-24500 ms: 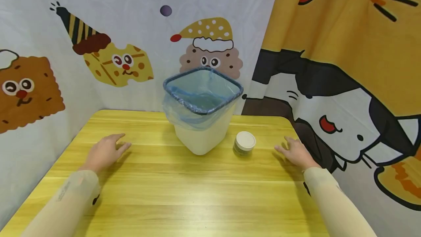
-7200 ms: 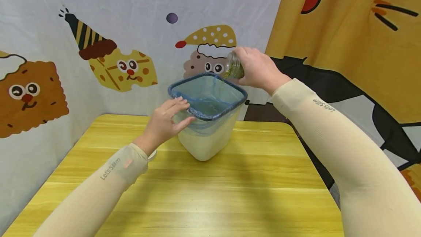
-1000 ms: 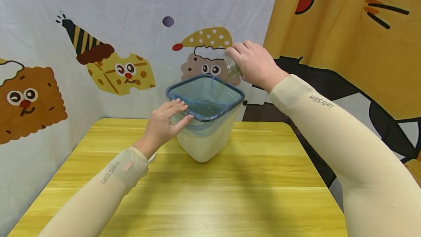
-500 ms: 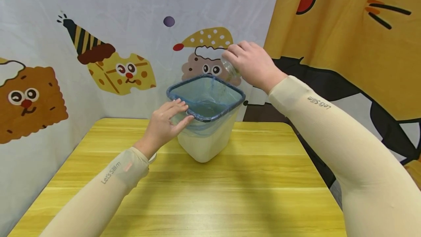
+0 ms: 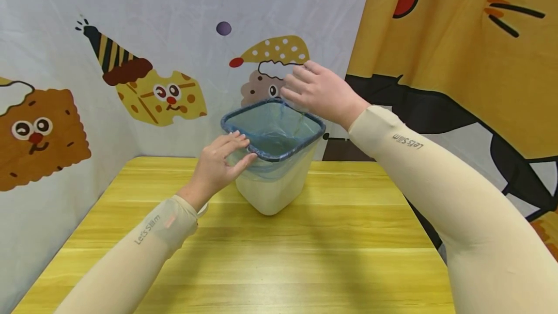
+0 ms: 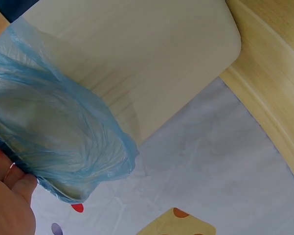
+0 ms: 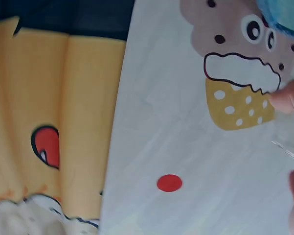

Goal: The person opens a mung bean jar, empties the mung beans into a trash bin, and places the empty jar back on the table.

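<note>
A pale bin (image 5: 272,190) stands on the table, lined with a translucent blue bag (image 6: 88,132) folded over its dark rim. At the rim's near left side, my left hand (image 5: 215,161) grips it, fingers over the top and thumb outside; the left wrist view shows this hand (image 6: 10,200) too. Above the right part of the bin's mouth, my right hand (image 5: 320,91) holds a clear jar (image 5: 296,106), tipped over and mostly hidden behind the fingers. Thin greenish bits show below it at the bag's far right wall. Only an edge of the jar (image 7: 288,129) appears in the right wrist view.
A white lid (image 5: 202,210) lies on the yellow wooden table (image 5: 279,265), partly behind my left wrist. A cartoon-printed curtain (image 5: 174,8) hangs close behind the table, and a yellow one (image 5: 436,42) hangs at the right.
My right hand has moved left and turned further over, tipping the jar more steeply above the bin. The left hand stays on the rim. Much earlier, both hands were off everything and the jar stood lidded.
</note>
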Available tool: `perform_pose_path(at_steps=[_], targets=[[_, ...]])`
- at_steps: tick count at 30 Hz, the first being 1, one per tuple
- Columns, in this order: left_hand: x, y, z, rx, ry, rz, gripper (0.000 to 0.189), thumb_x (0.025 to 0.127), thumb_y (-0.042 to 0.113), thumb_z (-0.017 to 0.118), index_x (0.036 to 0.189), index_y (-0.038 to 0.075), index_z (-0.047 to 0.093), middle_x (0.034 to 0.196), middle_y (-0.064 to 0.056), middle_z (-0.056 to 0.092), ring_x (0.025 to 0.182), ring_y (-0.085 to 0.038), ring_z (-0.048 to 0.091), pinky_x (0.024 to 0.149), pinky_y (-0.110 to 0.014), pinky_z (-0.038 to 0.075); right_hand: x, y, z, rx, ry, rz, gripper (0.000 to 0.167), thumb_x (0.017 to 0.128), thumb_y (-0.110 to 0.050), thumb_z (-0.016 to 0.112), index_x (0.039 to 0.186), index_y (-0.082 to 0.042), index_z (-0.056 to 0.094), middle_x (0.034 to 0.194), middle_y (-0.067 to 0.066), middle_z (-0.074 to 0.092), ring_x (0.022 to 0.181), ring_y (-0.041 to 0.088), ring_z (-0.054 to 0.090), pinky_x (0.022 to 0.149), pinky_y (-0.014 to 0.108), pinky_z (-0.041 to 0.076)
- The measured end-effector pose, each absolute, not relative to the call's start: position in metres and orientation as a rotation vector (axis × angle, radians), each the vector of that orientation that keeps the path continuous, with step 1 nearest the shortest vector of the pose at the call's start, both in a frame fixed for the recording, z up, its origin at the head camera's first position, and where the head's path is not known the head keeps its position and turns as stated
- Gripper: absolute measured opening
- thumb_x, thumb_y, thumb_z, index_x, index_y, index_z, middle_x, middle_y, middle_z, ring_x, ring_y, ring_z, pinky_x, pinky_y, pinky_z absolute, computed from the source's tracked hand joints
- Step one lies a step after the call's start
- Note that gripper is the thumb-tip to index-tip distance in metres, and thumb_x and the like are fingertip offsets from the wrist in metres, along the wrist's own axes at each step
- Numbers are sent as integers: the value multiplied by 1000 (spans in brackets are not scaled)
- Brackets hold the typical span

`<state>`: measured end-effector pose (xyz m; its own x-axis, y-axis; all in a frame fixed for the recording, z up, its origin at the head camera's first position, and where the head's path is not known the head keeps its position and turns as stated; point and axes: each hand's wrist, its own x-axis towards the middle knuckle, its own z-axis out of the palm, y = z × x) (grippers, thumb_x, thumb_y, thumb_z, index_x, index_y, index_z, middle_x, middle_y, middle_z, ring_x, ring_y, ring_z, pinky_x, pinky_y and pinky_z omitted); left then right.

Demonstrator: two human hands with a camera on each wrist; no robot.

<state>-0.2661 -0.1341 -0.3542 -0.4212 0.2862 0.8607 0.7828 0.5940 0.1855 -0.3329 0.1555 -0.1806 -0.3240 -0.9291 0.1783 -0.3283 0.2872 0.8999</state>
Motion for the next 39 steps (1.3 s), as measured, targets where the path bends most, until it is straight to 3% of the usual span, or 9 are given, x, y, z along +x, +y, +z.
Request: perform_pose_path(at_steps=[7,14,22,27,35,39], targets=[[-266,-133,-354,-857,-1962,-751,44,82,19,93,117,-4,80,121,-23,78,121,-43,73,104,-56,61,-332,153,-195,1208,-1576,-1233,56,100,-11,76,150,-24,56,153,5,58,142,28,53,122,44,44],[-266,-132,-354,-860,-1952,-744,44,81,18,94,117,-4,80,121,-23,78,122,-43,73,103,-55,61,-332,150,-203,1247,-1523,-1180,43,103,-8,70,143,-19,57,147,7,61,137,28,55,122,44,45],[-264,-132,-354,-846,-1958,-746,44,82,18,94,118,-3,80,121,-23,78,122,-42,73,104,-55,61,-330,149,-204,1249,-1530,-1156,44,104,-9,70,145,-19,56,147,7,61,136,29,55,121,45,45],[-263,-132,-354,-844,-1965,-741,45,82,19,94,118,-3,80,121,-23,78,123,-42,73,104,-55,61,-326,155,-201,1220,-1629,-1147,54,102,-9,72,151,-22,55,153,6,59,141,29,54,123,45,44],[-266,-134,-353,-847,-1984,-718,45,81,19,94,117,-2,80,120,-22,79,123,-41,73,104,-56,60,-320,177,-199,1088,-2030,-713,58,99,-1,73,151,-14,52,151,12,59,138,36,54,120,49,46],[-265,-137,-352,-869,-1996,-694,46,81,20,94,119,-2,79,121,-21,79,124,-42,71,103,-57,60,-319,194,-199,942,-2188,-433,61,95,-6,79,150,-14,53,148,12,61,134,39,52,114,53,48]])
